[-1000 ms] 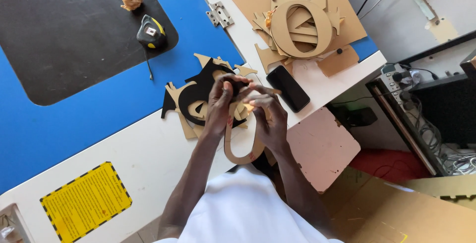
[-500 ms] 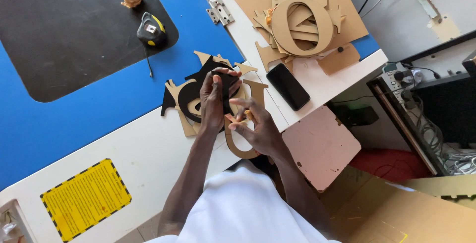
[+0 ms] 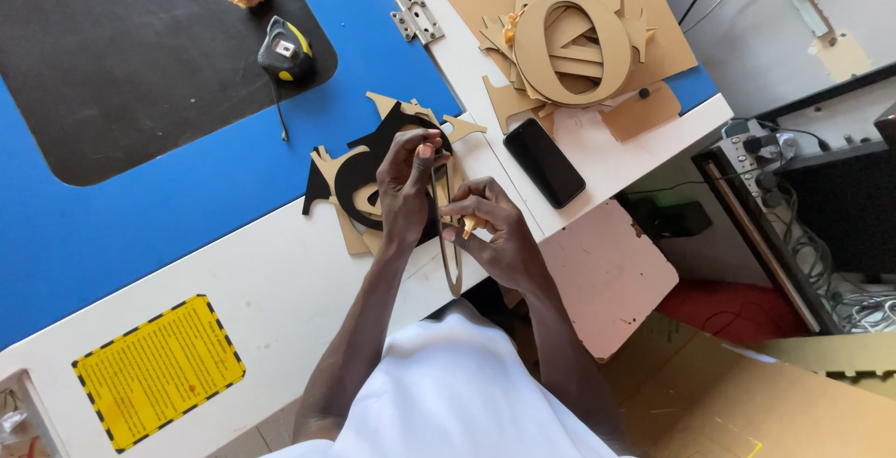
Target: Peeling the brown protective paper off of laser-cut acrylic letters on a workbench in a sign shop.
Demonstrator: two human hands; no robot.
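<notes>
My left hand (image 3: 403, 187) grips the top of a thin brown oval ring cut from board (image 3: 452, 276), which stands nearly edge-on to the camera. My right hand (image 3: 495, 234) pinches a small tan scrap (image 3: 469, 225) against the ring's side. Under both hands lies a pile of cut-outs, with a black ring-shaped piece (image 3: 347, 185) on tan offcuts, at the white edge of a blue and white machine lid (image 3: 168, 225).
A black phone (image 3: 544, 162) lies right of my hands. Farther back sits a stack of tan board with a large oval ring (image 3: 569, 42). A tape measure (image 3: 284, 51), a hinge (image 3: 417, 19) and a yellow label (image 3: 159, 369) are on the lid. A pink board (image 3: 607, 276) hangs below.
The ring has turned from lying flat-faced to nearly edge-on. My left hand has shifted to its top, and my right hand has come up along its side.
</notes>
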